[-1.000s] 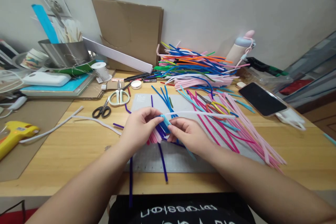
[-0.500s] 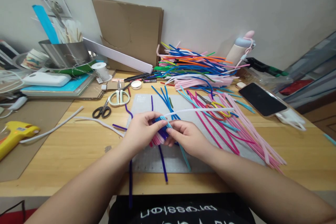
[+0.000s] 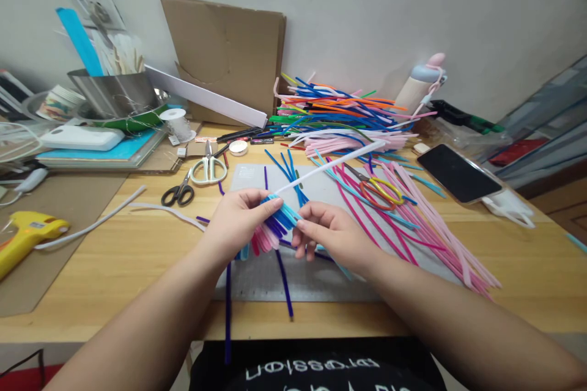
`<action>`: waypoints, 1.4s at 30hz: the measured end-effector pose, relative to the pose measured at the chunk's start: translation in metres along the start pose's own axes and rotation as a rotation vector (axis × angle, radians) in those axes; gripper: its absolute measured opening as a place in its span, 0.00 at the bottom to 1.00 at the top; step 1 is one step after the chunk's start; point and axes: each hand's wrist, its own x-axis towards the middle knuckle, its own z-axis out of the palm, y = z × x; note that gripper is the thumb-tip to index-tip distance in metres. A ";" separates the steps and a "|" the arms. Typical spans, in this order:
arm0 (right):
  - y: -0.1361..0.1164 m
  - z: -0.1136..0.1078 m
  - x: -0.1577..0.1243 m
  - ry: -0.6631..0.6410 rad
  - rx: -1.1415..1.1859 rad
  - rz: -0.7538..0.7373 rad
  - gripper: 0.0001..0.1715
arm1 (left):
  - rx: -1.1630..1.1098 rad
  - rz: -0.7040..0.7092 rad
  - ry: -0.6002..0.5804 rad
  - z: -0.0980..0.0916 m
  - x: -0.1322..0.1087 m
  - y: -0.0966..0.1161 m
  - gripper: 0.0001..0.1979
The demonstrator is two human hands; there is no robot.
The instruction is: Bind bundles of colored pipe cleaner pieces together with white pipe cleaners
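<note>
A bundle of folded pipe cleaners (image 3: pixel 275 223) in pink, purple and blue is pinched in my left hand (image 3: pixel 241 217), thumb on top. My right hand (image 3: pixel 325 229) has its thumb and forefinger closed on the light blue end at the bundle's right side. A white pipe cleaner (image 3: pixel 332 166) sticks out from the bundle toward the upper right. Beneath my hands lies a grey mat (image 3: pixel 257 284), with dark purple pipe cleaners (image 3: pixel 284 284) across it. Blue pipe cleaners (image 3: pixel 287 171) lie just behind the hands.
Scissors with red and yellow handles (image 3: pixel 380 192) rest among pink pipe cleaners (image 3: pixel 440 226) at right. More scissors (image 3: pixel 208 170) lie at left. A colourful pile (image 3: pixel 343 116) stands behind, a phone (image 3: pixel 458 172) at right, a yellow glue gun (image 3: pixel 32 235) far left.
The white pipe cleaner has swung upward at its far end. The bundle is tilted and shows more of its blue part. My right hand has shifted slightly right, and my left slightly left.
</note>
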 end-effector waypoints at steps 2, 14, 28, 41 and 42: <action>0.001 0.000 0.000 -0.011 0.038 0.007 0.13 | -0.009 -0.001 0.020 0.000 0.000 0.001 0.09; 0.000 0.007 -0.001 0.097 -0.135 0.015 0.14 | 0.036 0.039 0.060 0.003 0.001 -0.003 0.11; 0.003 0.003 0.002 0.064 0.171 -0.007 0.17 | -0.095 -0.008 0.040 -0.003 0.004 -0.003 0.12; 0.000 0.003 0.001 0.020 0.355 -0.002 0.14 | -0.304 -0.056 -0.056 -0.003 0.005 -0.005 0.09; 0.000 0.003 0.001 0.023 0.331 -0.021 0.14 | -0.304 -0.059 -0.053 -0.002 0.005 -0.005 0.09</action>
